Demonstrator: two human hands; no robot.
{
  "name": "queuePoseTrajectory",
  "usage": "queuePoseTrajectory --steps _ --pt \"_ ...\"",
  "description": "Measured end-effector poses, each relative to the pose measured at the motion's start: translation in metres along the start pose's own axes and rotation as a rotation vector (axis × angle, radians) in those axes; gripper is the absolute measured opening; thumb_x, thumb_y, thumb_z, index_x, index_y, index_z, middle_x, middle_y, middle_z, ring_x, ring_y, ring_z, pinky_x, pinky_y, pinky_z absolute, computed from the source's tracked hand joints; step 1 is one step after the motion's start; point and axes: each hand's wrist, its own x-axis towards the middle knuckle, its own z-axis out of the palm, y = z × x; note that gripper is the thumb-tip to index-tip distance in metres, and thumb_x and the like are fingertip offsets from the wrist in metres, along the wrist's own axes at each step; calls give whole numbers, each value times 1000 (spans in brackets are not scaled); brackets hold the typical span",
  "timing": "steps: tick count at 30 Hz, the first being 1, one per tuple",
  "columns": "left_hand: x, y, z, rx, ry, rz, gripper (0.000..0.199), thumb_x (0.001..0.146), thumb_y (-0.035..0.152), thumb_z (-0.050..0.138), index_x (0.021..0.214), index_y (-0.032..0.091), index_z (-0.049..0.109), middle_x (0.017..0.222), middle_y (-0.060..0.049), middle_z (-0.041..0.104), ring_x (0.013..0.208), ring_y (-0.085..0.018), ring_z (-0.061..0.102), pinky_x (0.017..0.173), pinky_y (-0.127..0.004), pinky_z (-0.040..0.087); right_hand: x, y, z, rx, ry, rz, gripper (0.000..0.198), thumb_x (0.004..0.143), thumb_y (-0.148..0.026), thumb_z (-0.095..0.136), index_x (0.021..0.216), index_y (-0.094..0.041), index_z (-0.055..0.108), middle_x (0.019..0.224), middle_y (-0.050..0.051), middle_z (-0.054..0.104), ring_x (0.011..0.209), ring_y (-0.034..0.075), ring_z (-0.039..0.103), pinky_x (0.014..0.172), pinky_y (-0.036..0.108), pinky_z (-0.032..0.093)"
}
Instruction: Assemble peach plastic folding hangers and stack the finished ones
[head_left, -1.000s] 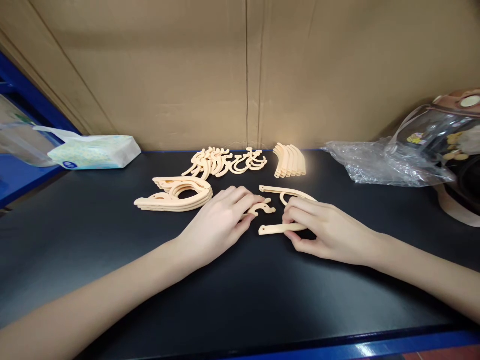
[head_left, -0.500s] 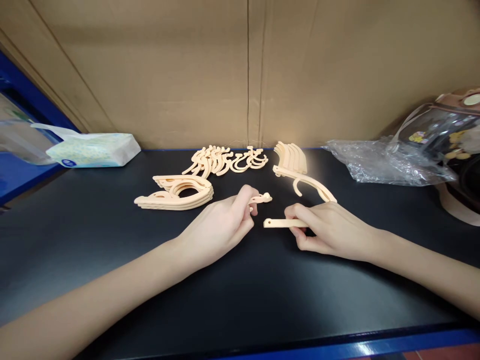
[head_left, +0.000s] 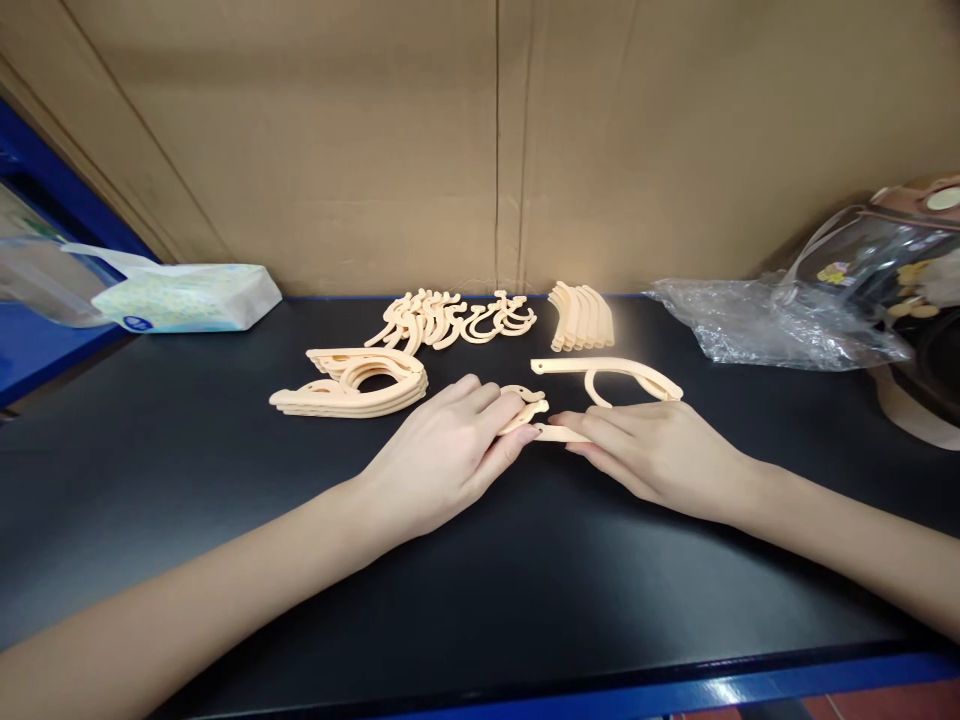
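Observation:
My left hand has its fingers closed around small beige plastic hanger pieces; their far parts are hidden under the fingers. In my right hand is a straight-ended beige hanger arm, pinched with its end meeting the left fingertips. Whether the pieces are joined cannot be made out. Just beyond the right hand lies another hanger arm with a curved part below it. Left of my left hand rests a stack of folded hangers.
Loose hanger hooks lie in a pile at the back, beside a row of hanger arms. A tissue pack sits at the left on the black table. Clear plastic wrap and a see-through bag are at the right.
My hands have come together, bringing the right hand's hanger arm up against the pieces in my left. The hanger arm lying beyond my right hand has turned and shifted slightly nearer.

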Motion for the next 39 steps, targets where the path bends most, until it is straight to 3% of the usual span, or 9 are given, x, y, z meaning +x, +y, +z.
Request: queuePoseTrajectory --steps 8,18,28,33,39 --pt "0 0 2 -70 -42 -14 20 91 23 40 72 19 43 64 1 46 61 -15 44 55 -27 31 1 2 0 90 -42 16 31 100 -25 38 118 -13 60 91 5 73 71 16 70 58 27 48" --pt "1 -2 3 -176 -147 -54 19 95 23 30 78 20 38 69 2 49 59 -14 48 56 -26 32 2 3 0 71 43 -26 33 101 -28 36 114 -14 63 82 2 73 65 12 67 57 24 45" --pt "0 -5 2 -187 -159 34 19 97 23 28 79 21 35 62 4 45 51 -13 46 51 -25 31 3 1 0 56 72 -14 31 100 -28 39 117 -16 63 79 -1 71 64 12 65 57 25 43" --pt "1 -3 0 -47 -175 46 23 99 36 36 82 20 40 61 4 51 49 -13 52 46 -22 30 3 -1 -2 28 87 -23 32 101 -28 38 115 -16 64 73 -2 69 60 10 63 57 23 42" --pt "1 -6 1 236 -177 162 27 101 36 32 84 18 42 60 2 57 45 -15 55 41 -24 26 4 -2 -1 20 74 -68 30 100 -28 40 113 -16 64 66 -2 64 56 11 58 54 24 39"
